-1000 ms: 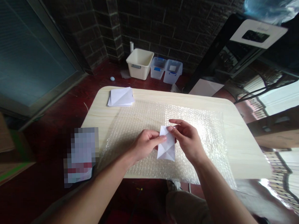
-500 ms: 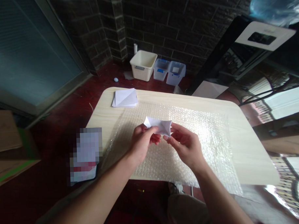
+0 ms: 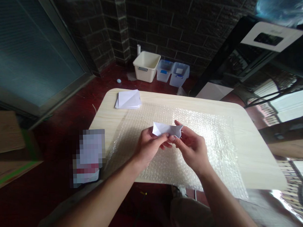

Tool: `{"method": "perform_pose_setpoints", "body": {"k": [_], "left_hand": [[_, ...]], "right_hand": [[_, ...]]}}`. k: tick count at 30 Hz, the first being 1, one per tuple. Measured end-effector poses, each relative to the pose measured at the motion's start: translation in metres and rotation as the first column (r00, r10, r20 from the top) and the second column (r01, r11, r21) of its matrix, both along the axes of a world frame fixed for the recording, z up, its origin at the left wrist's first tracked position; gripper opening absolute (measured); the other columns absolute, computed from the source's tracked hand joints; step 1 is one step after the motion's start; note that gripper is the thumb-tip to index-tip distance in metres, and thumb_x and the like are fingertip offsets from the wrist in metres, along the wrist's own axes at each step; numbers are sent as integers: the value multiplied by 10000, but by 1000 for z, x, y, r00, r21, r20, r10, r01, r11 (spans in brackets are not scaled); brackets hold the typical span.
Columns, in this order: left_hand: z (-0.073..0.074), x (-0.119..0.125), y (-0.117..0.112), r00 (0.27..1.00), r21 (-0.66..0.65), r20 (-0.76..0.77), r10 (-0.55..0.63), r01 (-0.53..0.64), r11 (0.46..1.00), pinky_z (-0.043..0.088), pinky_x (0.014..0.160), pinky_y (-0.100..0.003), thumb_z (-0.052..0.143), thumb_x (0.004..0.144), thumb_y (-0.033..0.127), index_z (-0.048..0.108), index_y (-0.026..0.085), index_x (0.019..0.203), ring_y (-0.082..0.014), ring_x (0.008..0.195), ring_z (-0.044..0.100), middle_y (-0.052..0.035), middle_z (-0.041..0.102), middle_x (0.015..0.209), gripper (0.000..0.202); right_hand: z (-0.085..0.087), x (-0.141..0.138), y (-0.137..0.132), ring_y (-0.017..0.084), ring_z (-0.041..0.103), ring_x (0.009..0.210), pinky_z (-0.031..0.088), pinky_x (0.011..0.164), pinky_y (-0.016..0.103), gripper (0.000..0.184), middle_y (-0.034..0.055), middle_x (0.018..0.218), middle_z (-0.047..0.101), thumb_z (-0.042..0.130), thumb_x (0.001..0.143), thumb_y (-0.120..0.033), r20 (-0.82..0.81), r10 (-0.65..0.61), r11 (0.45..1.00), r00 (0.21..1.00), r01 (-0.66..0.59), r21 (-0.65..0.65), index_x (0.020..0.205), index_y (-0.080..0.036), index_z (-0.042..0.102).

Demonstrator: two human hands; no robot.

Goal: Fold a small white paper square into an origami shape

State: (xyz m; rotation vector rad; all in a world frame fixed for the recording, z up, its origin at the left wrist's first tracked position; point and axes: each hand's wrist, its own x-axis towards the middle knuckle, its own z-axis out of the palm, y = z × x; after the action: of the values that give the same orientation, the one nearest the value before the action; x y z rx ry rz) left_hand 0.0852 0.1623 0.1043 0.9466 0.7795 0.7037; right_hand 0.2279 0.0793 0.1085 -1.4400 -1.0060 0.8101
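A small piece of folded white paper (image 3: 165, 129) is held between my two hands above the bubble wrap (image 3: 205, 151). My left hand (image 3: 150, 146) grips its left and lower side, thumb lying along the near edge and fingers beneath. At the right end, my right hand (image 3: 191, 143) pinches the paper, with the thumb at the near corner and the fingers behind. Both thumbs nearly meet at the near edge. The fingers partly hide the paper's underside. Toward the table's far left corner lies a stack of white paper sheets (image 3: 128, 99); the top sheet shows a diagonal crease.
The pale wooden table (image 3: 257, 156) has rounded corners. Beyond it on the floor stand a cream basket (image 3: 145, 74) and two clear plastic bins (image 3: 179, 80). A cardboard box (image 3: 5, 132) sits at left, and a black water dispenser (image 3: 221, 54) stands at right.
The folded paper has shifted slightly right and is turned a little. My right thumb has moved onto its near edge, close to my left thumb.
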Motion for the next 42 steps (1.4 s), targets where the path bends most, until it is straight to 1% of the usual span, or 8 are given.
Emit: {"method": "perform_pose_setpoints", "body": {"k": [2,5,8,14,20,26,35,42], "left_hand": [[2,0,-1,1000,-34,0,-29,29,999,473,547,-247,825,798,306,770,132,918,-172,601,733,-81,804,779,218],[2,-1,0,998,-84,27,-61,63,995,471,558,-244,797,813,294,790,130,925,-167,611,735,-85,807,779,199],[1,-1,1,994,-122,74,-80,89,989,468,563,-234,775,830,294,803,135,922,-158,620,736,-76,802,769,186],[-2,-1,1,991,-197,106,-79,99,975,454,549,-216,774,793,253,804,139,846,-145,605,730,-53,780,713,128],[-5,-2,2,992,-198,107,-66,86,976,465,556,-220,760,797,252,804,145,817,-154,617,742,-66,792,726,117],[-2,-3,3,998,-159,32,-55,59,985,459,546,-233,761,796,312,791,147,808,-158,587,728,-64,778,689,168],[-1,-3,4,997,-125,14,-72,73,989,442,551,-232,740,798,291,800,175,865,-141,651,696,-31,757,722,146],[-4,-5,3,989,-146,86,-122,134,980,428,567,-242,747,822,278,788,175,898,-120,637,618,-8,699,708,134]], "right_hand": [[0,0,0,200,731,760,617,694,378,373,93,1101,814,869,850,-367,28,-29,1000,999,29,-2,1188,-224,806],[-1,-2,-1,190,711,687,607,648,359,456,41,867,814,863,854,-376,23,-90,996,996,90,-3,1279,-231,783],[0,-5,-1,170,689,636,589,616,324,358,8,750,787,841,878,-381,20,-114,993,993,114,17,1210,-248,819],[1,-6,-4,167,703,669,567,645,305,161,16,783,789,806,922,-340,200,-102,994,974,93,55,1053,-259,853],[4,-7,-6,152,663,657,548,619,308,244,26,865,779,773,951,-313,383,-111,992,917,77,102,1184,-264,826],[5,-7,-5,184,725,840,605,702,332,308,57,1132,796,738,975,-264,365,-68,988,928,12,153,1270,-322,804],[4,-7,-5,160,715,749,609,653,327,335,40,1008,760,755,961,-252,247,18,992,969,-47,115,1287,-323,789],[1,-9,-3,182,767,784,662,690,346,367,68,1126,772,860,881,-300,50,17,994,999,-22,103,1240,-285,782]]}}
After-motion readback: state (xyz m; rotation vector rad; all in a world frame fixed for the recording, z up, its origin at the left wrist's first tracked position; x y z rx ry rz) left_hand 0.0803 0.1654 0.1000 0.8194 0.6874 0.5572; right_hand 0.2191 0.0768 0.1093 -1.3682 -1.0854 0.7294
